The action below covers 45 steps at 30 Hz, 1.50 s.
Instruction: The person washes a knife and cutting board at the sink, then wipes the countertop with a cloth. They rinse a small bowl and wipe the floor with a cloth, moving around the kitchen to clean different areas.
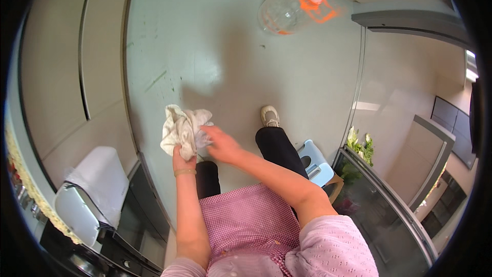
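Note:
A crumpled off-white cloth (pixel 180 128) hangs bunched in front of me, left of the middle. From below, my left hand (pixel 183 159) grips it, its fingers mostly covered by the folds. A thin, pale, see-through piece (pixel 204 136) shows at the cloth's right side; I cannot tell whether it is plastic film. My right hand (pixel 223 144) is at that side, its fingertips against the pale piece. Motion smears this hand, so its finger closure is unclear.
A large clear bottle (pixel 285 12) with an orange handle is on the grey floor (pixel 205 61) ahead. Beside my right leg is a light-blue stool (pixel 315 166), near leafy greens (pixel 362 146). A white bin (pixel 102 184) hangs at left by cabinets (pixel 56 61).

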### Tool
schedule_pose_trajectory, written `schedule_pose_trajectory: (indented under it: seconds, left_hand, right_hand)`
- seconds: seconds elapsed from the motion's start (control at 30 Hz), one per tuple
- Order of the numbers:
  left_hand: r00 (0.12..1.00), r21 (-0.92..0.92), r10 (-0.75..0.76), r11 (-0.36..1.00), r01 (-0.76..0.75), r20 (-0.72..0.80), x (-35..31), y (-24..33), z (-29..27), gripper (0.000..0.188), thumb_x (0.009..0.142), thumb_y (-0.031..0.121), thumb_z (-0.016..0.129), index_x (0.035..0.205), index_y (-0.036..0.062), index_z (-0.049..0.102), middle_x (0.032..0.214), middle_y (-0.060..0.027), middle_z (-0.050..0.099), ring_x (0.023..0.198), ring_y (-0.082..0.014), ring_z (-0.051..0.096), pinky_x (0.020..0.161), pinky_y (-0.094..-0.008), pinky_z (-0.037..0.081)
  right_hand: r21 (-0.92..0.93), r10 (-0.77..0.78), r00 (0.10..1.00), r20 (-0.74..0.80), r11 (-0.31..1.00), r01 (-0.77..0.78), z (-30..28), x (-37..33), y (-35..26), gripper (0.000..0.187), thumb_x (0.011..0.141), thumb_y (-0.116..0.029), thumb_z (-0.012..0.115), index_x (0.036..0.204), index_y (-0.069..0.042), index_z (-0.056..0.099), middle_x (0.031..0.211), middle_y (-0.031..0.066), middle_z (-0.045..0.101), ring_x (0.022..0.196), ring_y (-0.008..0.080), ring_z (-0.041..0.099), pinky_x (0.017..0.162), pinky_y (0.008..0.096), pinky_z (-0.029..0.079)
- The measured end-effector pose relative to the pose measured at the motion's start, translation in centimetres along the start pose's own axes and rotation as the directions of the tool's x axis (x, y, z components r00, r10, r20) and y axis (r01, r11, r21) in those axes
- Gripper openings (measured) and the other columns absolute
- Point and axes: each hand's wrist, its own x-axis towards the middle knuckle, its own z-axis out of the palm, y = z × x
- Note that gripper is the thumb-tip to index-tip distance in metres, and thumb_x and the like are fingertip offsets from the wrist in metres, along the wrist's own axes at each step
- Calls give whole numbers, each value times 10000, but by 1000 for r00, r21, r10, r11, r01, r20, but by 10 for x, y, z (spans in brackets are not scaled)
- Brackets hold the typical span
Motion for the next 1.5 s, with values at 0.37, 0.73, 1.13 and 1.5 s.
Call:
schedule_pose_trajectory:
  seconds: [0.37,0.73,1.13,1.5]
  left_hand:
    - [964,14,254,967,-254,-74,-94,25,52,476,811,205,650,1261,90,544,1175,-86,623,1046,-279,613,875,-446,511]
    - [965,-54,210,974,-221,-155,-76,23,98,518,832,163,611,1326,68,490,1216,-129,598,1043,-305,616,833,-459,533]
    - [928,61,249,968,-242,-276,-90,15,179,552,825,171,627,1347,89,469,1215,-107,596,1034,-283,620,791,-399,541]
    - [900,-193,299,909,-370,-317,-98,-33,208,579,800,96,641,1343,35,449,1221,-160,579,1049,-342,621,809,-471,583]
  right_hand:
    - [-405,193,846,-498,811,-423,-367,-52,61,246,845,-159,570,1038,-32,655,885,209,677,872,376,656,783,458,526]
    - [-485,199,862,-466,758,-437,-471,158,21,721,751,-111,616,1424,-51,367,1269,186,563,1168,379,541,994,416,450]
    - [455,727,635,-261,673,-584,-466,160,76,328,762,-122,671,1065,-7,615,1022,150,643,964,309,619,827,393,516]
    - [949,685,701,196,-312,40,-402,174,6,103,869,-58,518,960,-11,519,805,81,545,739,203,554,950,480,474]
